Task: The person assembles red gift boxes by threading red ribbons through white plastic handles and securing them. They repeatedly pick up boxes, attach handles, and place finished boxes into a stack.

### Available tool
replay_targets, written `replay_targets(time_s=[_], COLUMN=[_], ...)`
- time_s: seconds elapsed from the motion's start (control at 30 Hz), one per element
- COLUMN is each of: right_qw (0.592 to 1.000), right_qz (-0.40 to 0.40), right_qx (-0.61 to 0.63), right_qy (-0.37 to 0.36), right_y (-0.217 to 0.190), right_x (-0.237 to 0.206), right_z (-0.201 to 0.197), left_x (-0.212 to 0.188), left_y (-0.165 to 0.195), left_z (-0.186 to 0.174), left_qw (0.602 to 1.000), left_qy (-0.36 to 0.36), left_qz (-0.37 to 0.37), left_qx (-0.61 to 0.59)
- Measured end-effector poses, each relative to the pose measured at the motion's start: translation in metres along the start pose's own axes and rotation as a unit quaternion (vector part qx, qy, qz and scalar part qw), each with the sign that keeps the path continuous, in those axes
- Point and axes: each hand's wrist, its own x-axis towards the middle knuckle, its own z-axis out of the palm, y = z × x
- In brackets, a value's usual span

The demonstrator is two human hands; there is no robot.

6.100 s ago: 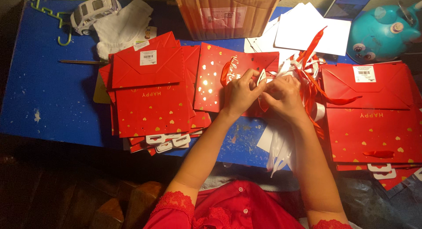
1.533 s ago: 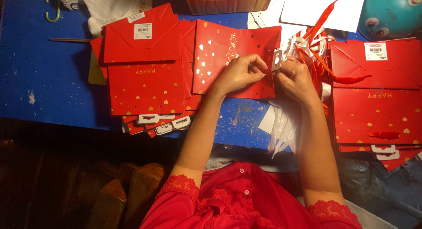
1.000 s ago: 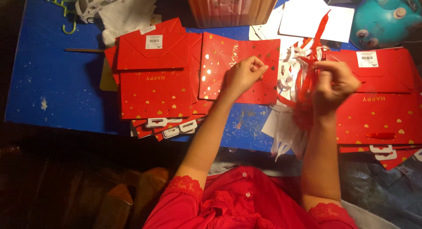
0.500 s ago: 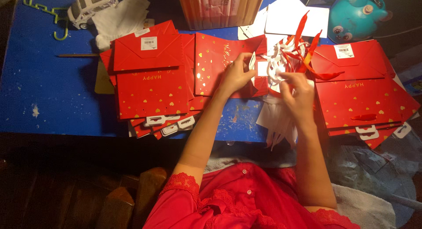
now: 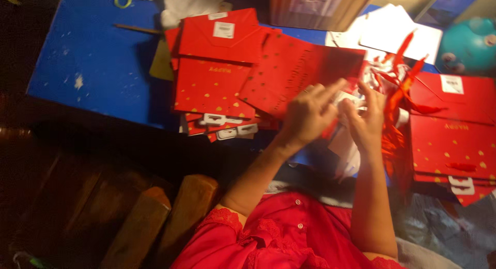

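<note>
My left hand (image 5: 309, 114) rests on the lower edge of a flat red paper bag with gold spots (image 5: 299, 73) on the blue table (image 5: 98, 57), its fingers pinching something small at the bag's edge. Right beside it, my right hand (image 5: 366, 122) also pinches there, among red ribbons (image 5: 398, 98) and small white tags. The frame is blurred, so what sits between the fingers is unclear. A stack of the same red bags (image 5: 214, 78) lies to the left of my hands, another stack (image 5: 454, 129) to the right.
White cards (image 5: 398, 34) lie at the back right, next to a teal rounded object (image 5: 467, 44). A brown box (image 5: 315, 8) stands at the back centre, crumpled white material (image 5: 188, 3) at the back left. Wooden blocks (image 5: 155, 222) sit below the table edge.
The view has swung and tilted. My right hand pulled a red ribbon out to the right, then came back beside my left hand at the bag's edge.
</note>
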Motion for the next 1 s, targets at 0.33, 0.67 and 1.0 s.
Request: replay_targets(time_s=[0.33,0.67,1.0], right_qw=[0.854,0.954,0.929], right_qz=[0.033,-0.289,-0.269], right_qx=[0.52,0.016,-0.015], right_qy=[-0.002,-0.072,-0.254], right_y=[-0.047,-0.191,-0.161], right_x=[-0.003,0.044,-0.027], right_z=[-0.013,0.071,0.142], left_x=[-0.031,-0.085,-0.079], left_y=[0.028,0.004,-0.002], left_z=[-0.041,-0.055,-0.071], left_qw=[0.993,0.926,0.967], left_qy=[0.03,0.344,0.244], left_qz=[0.107,0.157,0.07], left_qx=[0.027,0.002,-0.019])
